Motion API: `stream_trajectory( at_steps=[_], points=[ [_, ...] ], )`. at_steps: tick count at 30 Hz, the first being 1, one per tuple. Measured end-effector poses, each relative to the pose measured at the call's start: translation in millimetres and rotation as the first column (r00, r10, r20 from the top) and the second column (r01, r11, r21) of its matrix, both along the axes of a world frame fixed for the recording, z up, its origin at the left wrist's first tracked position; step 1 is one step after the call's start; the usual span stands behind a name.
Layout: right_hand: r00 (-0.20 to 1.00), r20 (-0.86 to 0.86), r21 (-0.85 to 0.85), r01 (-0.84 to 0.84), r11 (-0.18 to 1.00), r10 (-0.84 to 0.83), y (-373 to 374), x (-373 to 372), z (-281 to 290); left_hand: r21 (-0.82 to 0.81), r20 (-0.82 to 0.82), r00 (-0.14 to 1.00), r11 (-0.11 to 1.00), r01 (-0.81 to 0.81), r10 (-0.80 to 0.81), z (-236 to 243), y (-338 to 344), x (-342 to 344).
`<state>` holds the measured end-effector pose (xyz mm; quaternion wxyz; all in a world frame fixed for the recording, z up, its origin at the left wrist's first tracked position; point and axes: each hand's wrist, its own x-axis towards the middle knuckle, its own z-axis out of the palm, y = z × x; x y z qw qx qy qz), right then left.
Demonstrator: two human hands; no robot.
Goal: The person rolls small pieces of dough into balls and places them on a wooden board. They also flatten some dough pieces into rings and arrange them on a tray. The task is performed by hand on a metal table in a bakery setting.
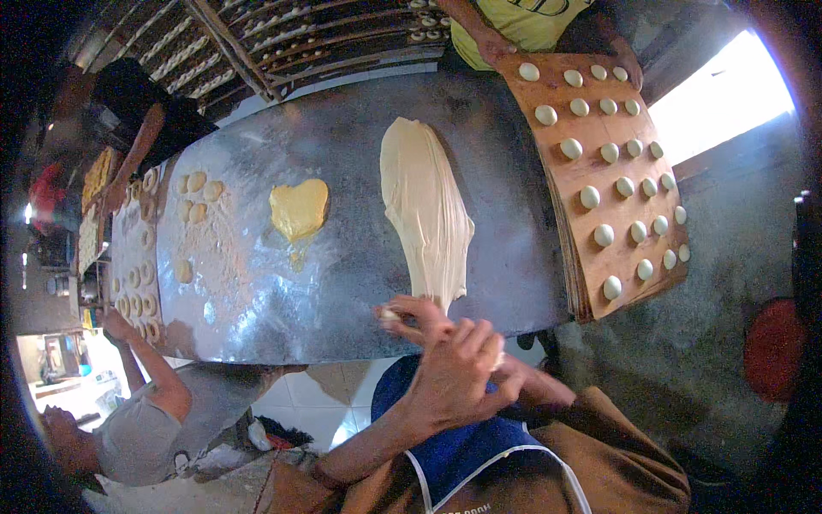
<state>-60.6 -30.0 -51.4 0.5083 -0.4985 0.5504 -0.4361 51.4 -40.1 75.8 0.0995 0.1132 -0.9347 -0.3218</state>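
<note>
A long, stretched mass of pale dough [425,201] lies on the metal-topped table [505,248], its narrow lower end reaching my hands. My left hand [454,368] crosses in front of my right, fingers curled, with a pale bit showing by them; what they grip is mostly hidden. My right hand [415,315], partly behind the left, has its fingers closed around a small pale piece of dough at the foot of the mass. Left of the mass sits a soft yellow lump [298,208], with small dough balls [197,182] on flour beyond it.
A person in yellow [531,26] grips stacked boards bearing several dough balls [608,214] at the right. At the left, two co-workers [154,428] reach toward dough rings [137,274]. Racks [240,43] stand behind; a red round object [771,347] is low right.
</note>
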Motion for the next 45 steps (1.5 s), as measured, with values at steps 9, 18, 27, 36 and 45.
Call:
stream_trajectory(
  at_steps=[9,18,27,36,45],
  points=[
    [0.170,-0.927,-0.233,0.439,0.868,-0.335,88,-122,30,-0.277,-0.216,0.733,0.679,-0.679,0.645,-122,-124,41],
    [0.543,-0.745,-0.263,0.295,0.919,-0.387,67,-100,-22,0.023,-0.096,0.740,0.744,-0.667,0.666,-159,-104,21],
    [0.672,-0.674,-0.137,0.297,0.945,-0.309,53,-102,-14,0.089,-0.145,0.706,0.720,-0.688,0.693,-160,-103,21],
    [-0.008,-0.867,-0.498,-0.015,0.867,-0.498,55,-118,-40,0.116,-0.192,0.664,0.688,-0.716,0.723,-158,-121,14],
    [0.086,-0.939,-0.334,0.011,0.942,-0.334,63,-135,-49,0.132,-0.079,0.634,0.638,-0.759,0.770,-159,-124,12]
  ],
)
